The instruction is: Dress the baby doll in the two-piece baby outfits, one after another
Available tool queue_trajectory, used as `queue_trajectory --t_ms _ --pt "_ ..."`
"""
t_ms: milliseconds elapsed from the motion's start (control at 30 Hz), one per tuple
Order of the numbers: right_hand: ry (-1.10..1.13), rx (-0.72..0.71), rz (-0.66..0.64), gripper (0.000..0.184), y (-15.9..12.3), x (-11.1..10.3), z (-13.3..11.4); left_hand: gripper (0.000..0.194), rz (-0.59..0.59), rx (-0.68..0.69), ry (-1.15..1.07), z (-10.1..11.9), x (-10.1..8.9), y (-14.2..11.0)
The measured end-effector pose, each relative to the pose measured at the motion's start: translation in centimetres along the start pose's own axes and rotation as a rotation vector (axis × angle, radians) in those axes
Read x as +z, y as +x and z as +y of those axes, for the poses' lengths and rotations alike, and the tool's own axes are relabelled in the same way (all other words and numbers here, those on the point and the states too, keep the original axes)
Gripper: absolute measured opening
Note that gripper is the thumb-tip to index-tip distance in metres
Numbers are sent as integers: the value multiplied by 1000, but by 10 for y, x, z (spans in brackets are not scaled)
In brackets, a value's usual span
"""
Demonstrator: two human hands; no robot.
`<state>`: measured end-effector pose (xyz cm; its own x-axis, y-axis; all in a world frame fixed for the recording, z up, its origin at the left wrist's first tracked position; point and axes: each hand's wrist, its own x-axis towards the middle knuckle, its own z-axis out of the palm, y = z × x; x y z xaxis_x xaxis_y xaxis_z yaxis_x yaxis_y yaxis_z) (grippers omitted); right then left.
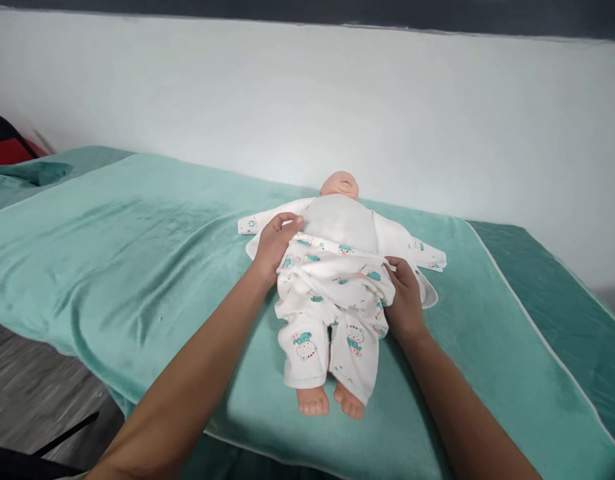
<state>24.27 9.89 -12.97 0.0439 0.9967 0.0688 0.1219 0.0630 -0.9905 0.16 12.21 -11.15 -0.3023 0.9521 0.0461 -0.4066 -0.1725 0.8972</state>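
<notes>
A baby doll lies on its back on a green blanket, its head away from me and its bare feet toward me. It wears white baby pants printed with small animals, drawn up around its hips. My left hand grips the waistband on the left, thumb and fingers pinched together. On the right side, my right hand holds the waistband edge, with some fingers hidden behind the cloth. A white baby jacket lies spread open under the doll, sleeves stretched out to both sides, baring a pale grey-white torso.
The green blanket covers the bed, with wrinkles on the left. A white wall rises behind it. At far left is a red and black object. Grey wood-look flooring shows at lower left.
</notes>
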Motion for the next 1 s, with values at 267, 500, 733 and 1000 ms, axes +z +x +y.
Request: queue_trajectory --t_ms 267,500,733,1000 --pt "-258 -177 -25 18 16 -3 7 36 -49 65 223 -17 -10 9" --pt "-545 -766 -36 23 38 -7 -5 32 -416 -31 426 6 -37 -5" --pt "-244 -283 -126 8 65 3 -20 23 -307 215 498 -4 -34 0" --pt "248 113 -122 12 66 16 -9 26 -31 344 420 -20 -7 30"
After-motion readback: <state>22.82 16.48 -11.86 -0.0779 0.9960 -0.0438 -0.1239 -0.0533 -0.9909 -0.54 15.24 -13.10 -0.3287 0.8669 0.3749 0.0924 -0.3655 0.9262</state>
